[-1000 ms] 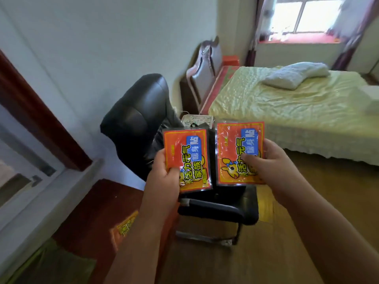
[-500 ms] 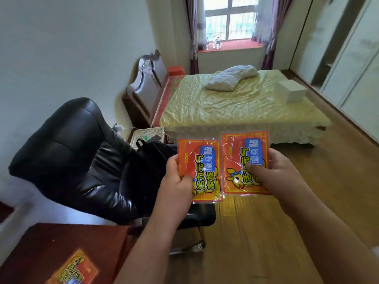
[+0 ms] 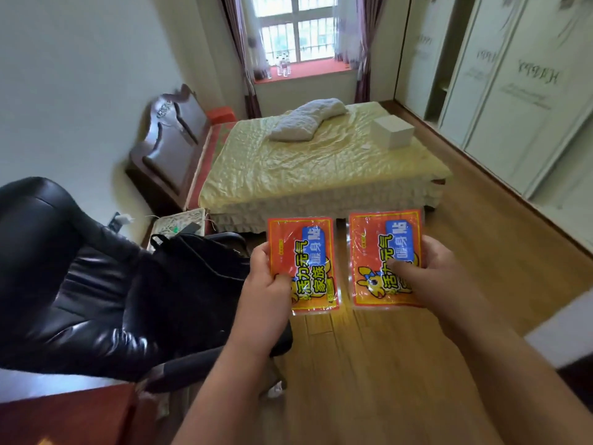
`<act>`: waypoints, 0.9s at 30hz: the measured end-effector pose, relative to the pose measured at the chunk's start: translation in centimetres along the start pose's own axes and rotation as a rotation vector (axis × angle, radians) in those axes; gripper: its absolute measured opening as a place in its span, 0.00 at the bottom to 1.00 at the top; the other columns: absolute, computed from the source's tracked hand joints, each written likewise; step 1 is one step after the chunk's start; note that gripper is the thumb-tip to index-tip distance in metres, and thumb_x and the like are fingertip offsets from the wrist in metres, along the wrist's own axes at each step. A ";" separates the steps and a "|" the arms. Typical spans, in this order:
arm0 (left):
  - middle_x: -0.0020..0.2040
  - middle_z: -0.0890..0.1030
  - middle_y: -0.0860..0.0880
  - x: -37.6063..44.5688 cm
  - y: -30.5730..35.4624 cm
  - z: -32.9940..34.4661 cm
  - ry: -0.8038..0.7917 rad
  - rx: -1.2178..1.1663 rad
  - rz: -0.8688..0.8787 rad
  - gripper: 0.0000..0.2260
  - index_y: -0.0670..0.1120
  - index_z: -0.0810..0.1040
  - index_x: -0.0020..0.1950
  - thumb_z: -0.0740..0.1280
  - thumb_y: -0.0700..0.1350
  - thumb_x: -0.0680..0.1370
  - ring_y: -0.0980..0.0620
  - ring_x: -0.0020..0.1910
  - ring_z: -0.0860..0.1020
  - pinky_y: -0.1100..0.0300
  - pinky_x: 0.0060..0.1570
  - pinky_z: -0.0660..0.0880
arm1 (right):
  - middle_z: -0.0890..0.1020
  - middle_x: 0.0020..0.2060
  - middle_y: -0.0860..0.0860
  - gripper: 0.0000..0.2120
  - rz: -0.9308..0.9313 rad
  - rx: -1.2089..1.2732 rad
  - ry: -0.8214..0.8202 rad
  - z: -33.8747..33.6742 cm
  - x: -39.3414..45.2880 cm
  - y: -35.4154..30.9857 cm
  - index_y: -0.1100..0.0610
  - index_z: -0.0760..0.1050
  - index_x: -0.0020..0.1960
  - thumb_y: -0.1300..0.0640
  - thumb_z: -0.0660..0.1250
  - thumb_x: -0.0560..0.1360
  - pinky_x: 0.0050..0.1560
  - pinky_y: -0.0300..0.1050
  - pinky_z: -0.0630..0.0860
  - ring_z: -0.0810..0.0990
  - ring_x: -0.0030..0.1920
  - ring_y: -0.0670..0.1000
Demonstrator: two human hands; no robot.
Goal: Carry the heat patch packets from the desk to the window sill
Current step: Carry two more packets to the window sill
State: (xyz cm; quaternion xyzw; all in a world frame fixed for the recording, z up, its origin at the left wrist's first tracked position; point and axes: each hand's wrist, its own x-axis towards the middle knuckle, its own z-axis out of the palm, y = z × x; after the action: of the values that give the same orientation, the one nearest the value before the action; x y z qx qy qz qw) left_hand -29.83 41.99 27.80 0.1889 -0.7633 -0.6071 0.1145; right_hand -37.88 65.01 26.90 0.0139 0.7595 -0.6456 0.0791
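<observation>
my left hand (image 3: 268, 284) pinches one packet (image 3: 303, 263), my right hand (image 3: 426, 277) pinches another packet (image 3: 383, 256), both held side by side above the floor (image 3: 369, 364), the sill (image 3: 308, 72) well beyond the bed (image 3: 321, 165).

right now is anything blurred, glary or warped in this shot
Head view: the window is blown out with daylight; wide-angle bending curves the wardrobe doors and walls; the headboard is motion-smeared; both heat patch packets, in the left hand and right hand, stay sharp, with mild sheen on the film.

Bare floor (image 3: 465, 239) runs between bed (image 3: 321, 168) and wardrobe (image 3: 513, 101).
</observation>
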 end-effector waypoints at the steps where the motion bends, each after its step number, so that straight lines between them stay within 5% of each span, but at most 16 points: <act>1: 0.52 0.86 0.58 0.2 0.1 0.7 -0.010 -0.001 -0.001 0.16 0.66 0.74 0.59 0.63 0.44 0.81 0.54 0.50 0.85 0.41 0.56 0.81 | 0.89 0.48 0.50 0.13 0.005 0.008 0.018 -0.8 0.0 0.3 0.50 0.80 0.55 0.65 0.73 0.77 0.53 0.59 0.85 0.89 0.48 0.53; 9: 0.54 0.86 0.56 2.5 0.4 5.7 -0.185 -0.040 -0.008 0.16 0.66 0.74 0.60 0.64 0.43 0.82 0.53 0.51 0.86 0.42 0.55 0.82 | 0.89 0.49 0.50 0.13 0.056 0.037 0.161 -5.4 0.5 1.8 0.48 0.79 0.54 0.65 0.73 0.78 0.53 0.58 0.85 0.89 0.48 0.53; 15: 0.56 0.85 0.54 6.3 0.6 9.5 -0.283 -0.044 0.015 0.17 0.68 0.75 0.58 0.65 0.43 0.80 0.51 0.53 0.86 0.39 0.56 0.81 | 0.88 0.51 0.49 0.16 0.090 0.075 0.250 -7.6 2.0 1.8 0.50 0.77 0.63 0.63 0.72 0.79 0.43 0.46 0.83 0.89 0.47 0.49; 27: 0.52 0.86 0.55 20.9 2.7 13.0 -0.429 -0.073 0.047 0.18 0.62 0.74 0.61 0.65 0.39 0.79 0.52 0.50 0.86 0.49 0.48 0.82 | 0.89 0.48 0.48 0.12 0.072 0.075 0.411 -6.7 12.1 -1.4 0.47 0.78 0.56 0.62 0.73 0.79 0.40 0.41 0.82 0.89 0.42 0.44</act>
State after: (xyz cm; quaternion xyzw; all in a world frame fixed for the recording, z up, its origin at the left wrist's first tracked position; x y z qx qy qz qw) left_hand -54.37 45.07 26.24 0.0333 -0.7518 -0.6578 -0.0295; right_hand -50.70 70.41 27.60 0.1756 0.7339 -0.6538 -0.0550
